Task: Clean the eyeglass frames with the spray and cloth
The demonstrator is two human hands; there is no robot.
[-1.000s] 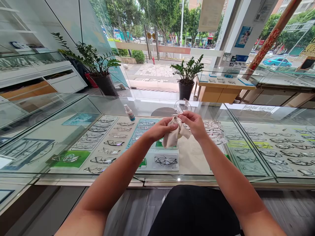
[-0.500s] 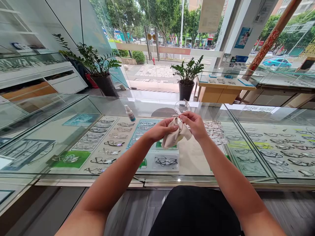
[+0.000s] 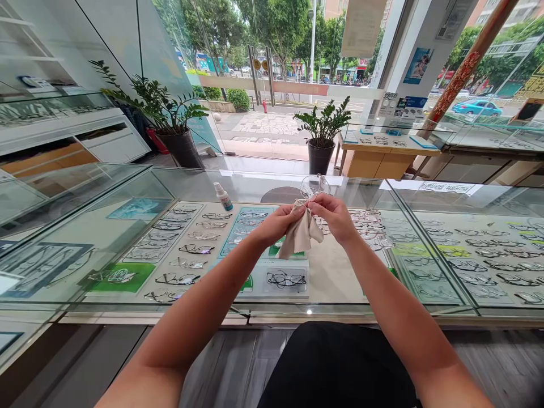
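Holding a pair of eyeglasses (image 3: 315,185) right of the spray bottle (image 3: 223,196), both hands of the person at the counter, close together, in the air above the glass. Right hand (image 3: 334,215): thumb and fingers pinched on the frame; exact part gripped hard to make out. Left hand (image 3: 278,224): clamped on a beige cloth (image 3: 300,232) bunched against the glasses, fingers meeting the right's. One round, clear lens shows, standing up past the fingertips and facing roughly back toward the wearer; the other end is lost in cloth and fingers. Long axis, as far as visible, runs from the cloth up and away from the wearer. Cloth hangs downward, loose end lowest, to the right of the bottle and nearer the wearer. Surface: glass counter (image 3: 191,181), bottle upright on it. Rows of spectacles (image 3: 374,226) show through the top right of the bottle, more on its near side; a green card (image 3: 121,277) lies nearer and left of it. Room: potted plant (image 3: 164,113) beyond the bottle to the left, second plant (image 3: 323,127) beyond to the right, wooden cabinet (image 3: 382,161) farther right; glass doors well behind it, trees and street outside.
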